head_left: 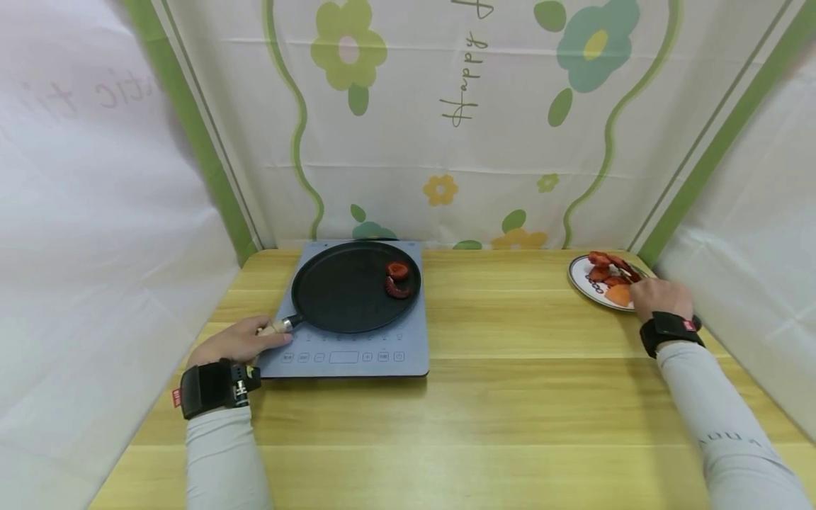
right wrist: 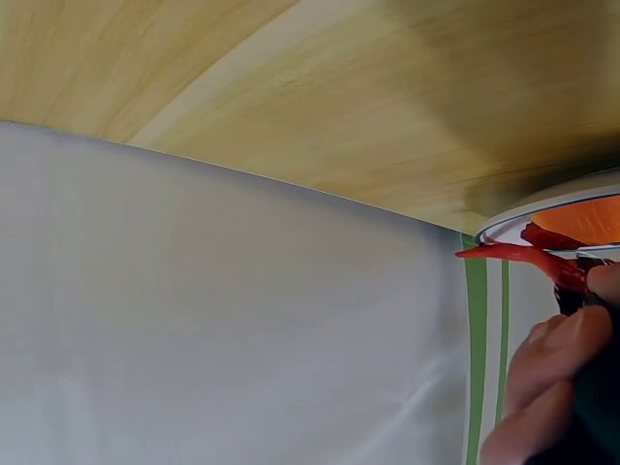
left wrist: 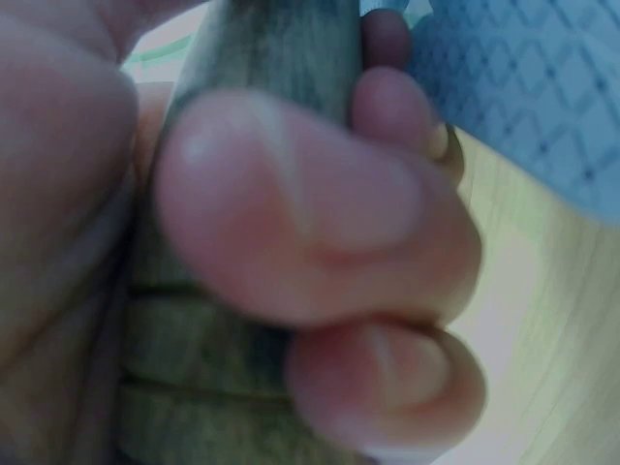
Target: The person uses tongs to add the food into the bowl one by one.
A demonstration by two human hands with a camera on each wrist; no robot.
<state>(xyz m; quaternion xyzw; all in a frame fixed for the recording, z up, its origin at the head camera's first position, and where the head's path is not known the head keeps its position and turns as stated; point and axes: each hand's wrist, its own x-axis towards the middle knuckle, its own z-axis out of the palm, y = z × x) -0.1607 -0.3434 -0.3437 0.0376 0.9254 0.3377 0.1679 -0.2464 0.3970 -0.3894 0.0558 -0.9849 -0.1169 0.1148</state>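
Note:
My left hand grips the wooden handle of a flat black pan, its fingers curled round it in the left wrist view. Near the pan's right rim lie a round red food piece and a dark red curved piece. Over the right side of a white plate, my right hand holds a dark-handled utensil in curled fingers; its kind is mostly hidden. Red food pieces and an orange piece lie on the plate. A pointed red pepper shows just beyond my fingers.
Under the pan is a grey induction cooktop with touch markings along its front. The wooden table stretches between cooktop and plate. A flower-printed cloth hangs behind, and white cloth walls close in both sides.

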